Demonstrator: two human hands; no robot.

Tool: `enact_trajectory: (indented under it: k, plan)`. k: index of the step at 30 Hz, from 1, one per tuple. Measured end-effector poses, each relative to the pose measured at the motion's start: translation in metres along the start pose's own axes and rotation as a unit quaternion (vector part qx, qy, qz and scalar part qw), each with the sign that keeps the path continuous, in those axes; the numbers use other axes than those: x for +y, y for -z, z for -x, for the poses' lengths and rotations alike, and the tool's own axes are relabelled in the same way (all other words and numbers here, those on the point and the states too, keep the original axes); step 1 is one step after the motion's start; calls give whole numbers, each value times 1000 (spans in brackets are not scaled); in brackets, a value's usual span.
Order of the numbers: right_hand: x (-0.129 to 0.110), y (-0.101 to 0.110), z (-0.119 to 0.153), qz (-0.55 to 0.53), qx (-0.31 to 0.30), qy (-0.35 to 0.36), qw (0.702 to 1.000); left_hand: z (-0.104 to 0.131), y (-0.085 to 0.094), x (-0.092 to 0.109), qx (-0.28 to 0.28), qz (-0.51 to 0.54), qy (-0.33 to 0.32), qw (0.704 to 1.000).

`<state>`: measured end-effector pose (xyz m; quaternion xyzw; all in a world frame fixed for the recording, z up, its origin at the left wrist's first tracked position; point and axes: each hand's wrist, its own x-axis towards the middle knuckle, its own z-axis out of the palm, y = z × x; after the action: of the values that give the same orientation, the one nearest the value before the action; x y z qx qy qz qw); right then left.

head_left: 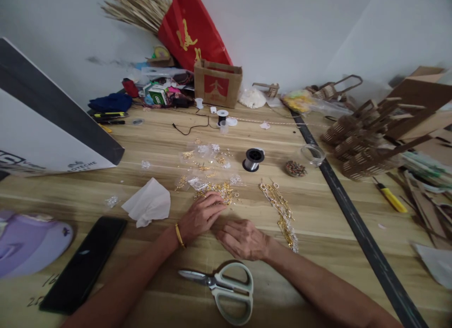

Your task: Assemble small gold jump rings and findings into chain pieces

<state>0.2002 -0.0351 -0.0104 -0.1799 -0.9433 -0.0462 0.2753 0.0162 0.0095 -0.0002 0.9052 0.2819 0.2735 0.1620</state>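
Note:
My left hand [200, 216], with a gold bangle [179, 235] at the wrist, rests its outstretched fingers on the near side of a pile of gold and silver beads [219, 192]. Just right of it, my right hand [244, 240] lies low over the table, its fingers bent and pressed together; whatever they hold is hidden. Gold and silver bead chains [281, 210] lie to the right of the hands. Between my forearms are white-handled scissors [231, 290], blades pointing left. Small clear bags of findings [199, 183] lie beyond the pile.
A spool of wire [252, 160] and a glass jar [312, 155] tipped beside dark beads stand farther back. On the left are a white tissue [148, 203], a black phone [84, 264] and a large white box [52, 125]. Small woven baskets [363, 153] and a yellow cutter [390, 196] are at right.

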Motion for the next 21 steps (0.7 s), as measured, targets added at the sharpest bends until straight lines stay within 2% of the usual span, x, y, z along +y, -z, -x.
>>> enact_trajectory:
  k: [7, 15, 21]
  plan:
    - [0, 3, -1, -8, 7, -4, 1000, -1, -3, -3, 0, 12, 13, 1000]
    - [2, 3, -1, -37, 10, -16, 999, 2, -6, -6, 23, 51, -34, 998]
    - [5, 0, 1, -47, 16, -36, 998, 1, -4, -6, 31, 63, -29, 997]
